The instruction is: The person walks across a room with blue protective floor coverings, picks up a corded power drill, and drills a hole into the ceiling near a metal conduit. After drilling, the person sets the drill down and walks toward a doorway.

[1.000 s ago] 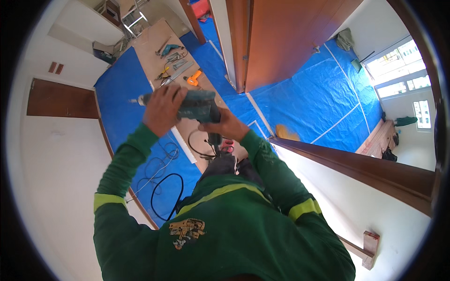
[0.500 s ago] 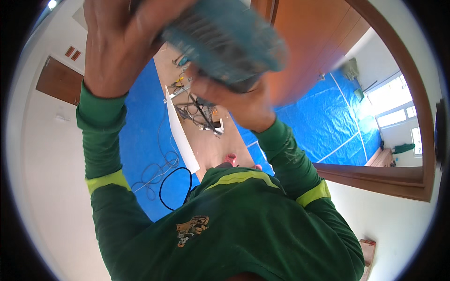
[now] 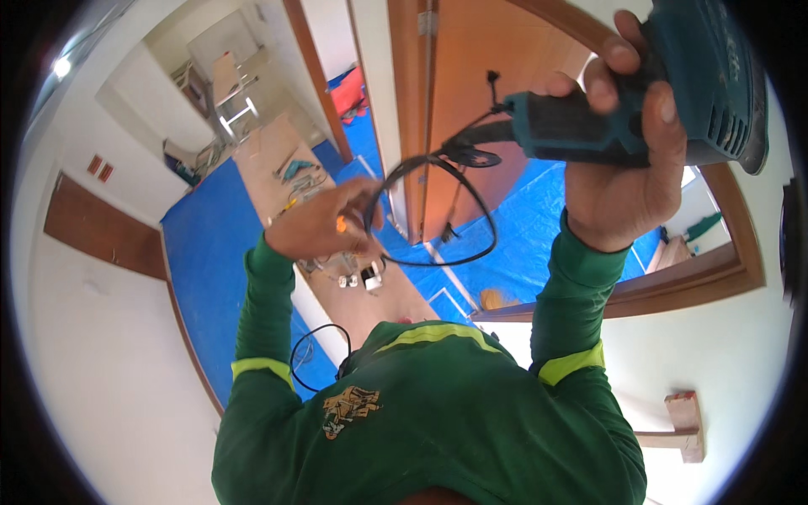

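Raised at the upper right, my right hand (image 3: 627,181) is closed around a teal and black corded power tool (image 3: 581,126). The tool's vented body reaches the far right edge of the view; its working end is partly out of sight. From the handle's left end hangs a black power cord (image 3: 492,231), bunched near the handle and falling in a wide loop. A dark plug (image 3: 492,77) sticks up beside the bunched part. My left hand (image 3: 316,223) is at the loop's left side, fingers curled about the cord, somewhat blurred. A small orange spot shows by these fingers.
Below my hands runs a long wooden board (image 3: 383,295) bearing tools, cables and small white parts. Blue sheeting (image 3: 202,278) covers the floor. An orange-brown door (image 3: 480,50) and a wooden frame (image 3: 715,273) stand to the right. A work stand (image 3: 236,109) is farther back.
The power tool has moved from the upper middle to the upper right, now in my right hand alone. My left hand has let go of it and dropped to the cord. The view has shifted.
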### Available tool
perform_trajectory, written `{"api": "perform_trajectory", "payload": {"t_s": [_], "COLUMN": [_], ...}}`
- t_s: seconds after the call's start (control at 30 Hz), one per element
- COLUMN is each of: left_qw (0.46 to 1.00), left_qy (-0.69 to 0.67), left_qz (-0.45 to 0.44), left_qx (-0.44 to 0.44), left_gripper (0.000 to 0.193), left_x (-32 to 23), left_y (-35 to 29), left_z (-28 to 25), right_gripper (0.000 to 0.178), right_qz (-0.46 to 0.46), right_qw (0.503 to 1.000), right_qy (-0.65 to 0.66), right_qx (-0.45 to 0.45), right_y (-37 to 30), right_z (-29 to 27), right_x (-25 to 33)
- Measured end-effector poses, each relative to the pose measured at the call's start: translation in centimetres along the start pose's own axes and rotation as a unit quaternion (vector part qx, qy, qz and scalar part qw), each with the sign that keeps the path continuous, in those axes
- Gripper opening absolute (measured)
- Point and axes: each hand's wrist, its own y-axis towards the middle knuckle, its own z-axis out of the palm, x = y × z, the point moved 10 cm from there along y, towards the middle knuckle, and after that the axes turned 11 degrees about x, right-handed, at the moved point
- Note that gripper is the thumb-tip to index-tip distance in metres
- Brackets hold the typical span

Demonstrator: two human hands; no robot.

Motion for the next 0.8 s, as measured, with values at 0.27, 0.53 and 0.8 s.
{"api": "perform_trajectory", "payload": {"t_s": [0.27, 0.53, 0.8], "left_qw": [0.91, 0.982, 0.956], "left_qy": [-0.269, -0.08, -0.113], "left_qz": [0.255, 0.086, -0.25], "left_qx": [-0.187, 0.147, 0.099], "left_gripper": [0.036, 0.019, 0.041], "left_x": [7.8, 3.1, 33.2], "left_y": [-2.2, -6.1, -16.4], "left_z": [-4.8, 0.2, 3.7], "right_gripper": [0.062, 0.052, 0.058], "right_qz": [0.065, 0.091, 0.111], "right_qw": [0.989, 0.917, 0.925], "right_qy": [-0.096, -0.263, -0.23], "right_qx": [-0.093, -0.287, -0.28], "right_y": [-3.1, -9.8, -10.9], "right_z": [-4.3, -5.9, -6.9], "right_x": [2.9, 1.5, 4.5]}}
